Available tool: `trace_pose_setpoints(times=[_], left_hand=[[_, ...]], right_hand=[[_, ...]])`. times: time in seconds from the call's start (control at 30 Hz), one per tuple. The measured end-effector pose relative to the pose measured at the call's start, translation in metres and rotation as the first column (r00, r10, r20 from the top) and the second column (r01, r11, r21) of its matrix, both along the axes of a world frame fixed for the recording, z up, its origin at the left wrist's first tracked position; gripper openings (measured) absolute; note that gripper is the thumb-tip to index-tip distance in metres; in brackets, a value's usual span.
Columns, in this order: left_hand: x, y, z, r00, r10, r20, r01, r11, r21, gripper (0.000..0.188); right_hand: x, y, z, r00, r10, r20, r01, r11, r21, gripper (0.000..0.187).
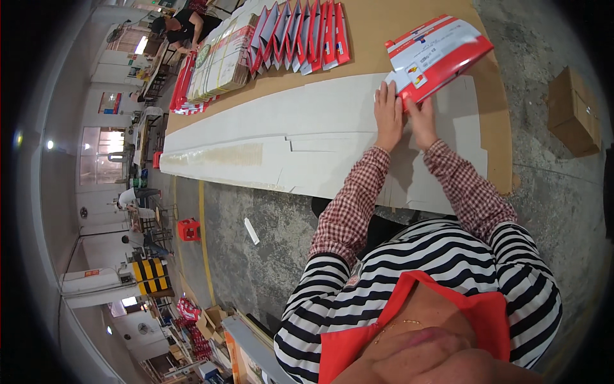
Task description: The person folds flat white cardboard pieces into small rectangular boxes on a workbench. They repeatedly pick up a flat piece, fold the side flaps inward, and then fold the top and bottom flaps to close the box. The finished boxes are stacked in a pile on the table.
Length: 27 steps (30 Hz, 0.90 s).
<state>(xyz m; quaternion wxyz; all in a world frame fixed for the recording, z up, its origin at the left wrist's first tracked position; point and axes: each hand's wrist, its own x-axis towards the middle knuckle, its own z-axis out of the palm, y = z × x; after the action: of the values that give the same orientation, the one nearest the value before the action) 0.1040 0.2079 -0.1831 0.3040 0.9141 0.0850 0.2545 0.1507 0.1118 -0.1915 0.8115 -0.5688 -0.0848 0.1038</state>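
A red-and-white printed packet [441, 54] lies aslant at the far right of the table, its near left corner between my hands. My left hand [388, 115] has its fingers stretched forward, touching the white end of the packet. With thumb and fingers, my right hand [422, 123] grips the red near edge at that corner; some of its fingers are hidden beneath. Under both hands is a white cardboard sheet [332, 115]. Farther left, several similar red-and-white packets [300, 35] stand in a leaning row.
Left of the row sits a strapped bundle of flat cartons [220, 61], beside red packets [183, 80]. A brown cardboard box [574, 112] is on the floor at right. Another person [188, 27] works at the far left. A red stool [188, 229] stands on the floor.
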Motion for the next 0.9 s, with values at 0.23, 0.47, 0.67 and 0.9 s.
trace_pose_setpoints(times=[0.23,0.47,0.67,0.9], left_hand=[[-0.029,0.002,-0.011,0.991,0.135,0.017,-0.133,0.988,-0.073,0.062],[-0.038,0.002,-0.002,0.986,0.139,0.09,-0.121,0.975,-0.186,0.064],[-0.03,-0.005,-0.006,0.994,0.109,0.03,-0.104,0.986,-0.127,0.075],[-0.008,-0.012,-0.001,0.996,0.075,0.039,-0.074,0.997,-0.03,0.073]], right_hand=[[0.182,-0.114,0.051,0.868,0.493,0.058,-0.472,0.855,-0.215,0.051],[0.346,-0.115,0.05,0.696,0.717,0.019,-0.48,0.485,-0.732,0.06],[0.383,0.099,-0.029,0.868,0.468,0.167,-0.316,0.779,-0.542,0.063],[0.338,0.224,-0.039,0.788,0.264,0.556,0.242,0.698,-0.674,0.054]])
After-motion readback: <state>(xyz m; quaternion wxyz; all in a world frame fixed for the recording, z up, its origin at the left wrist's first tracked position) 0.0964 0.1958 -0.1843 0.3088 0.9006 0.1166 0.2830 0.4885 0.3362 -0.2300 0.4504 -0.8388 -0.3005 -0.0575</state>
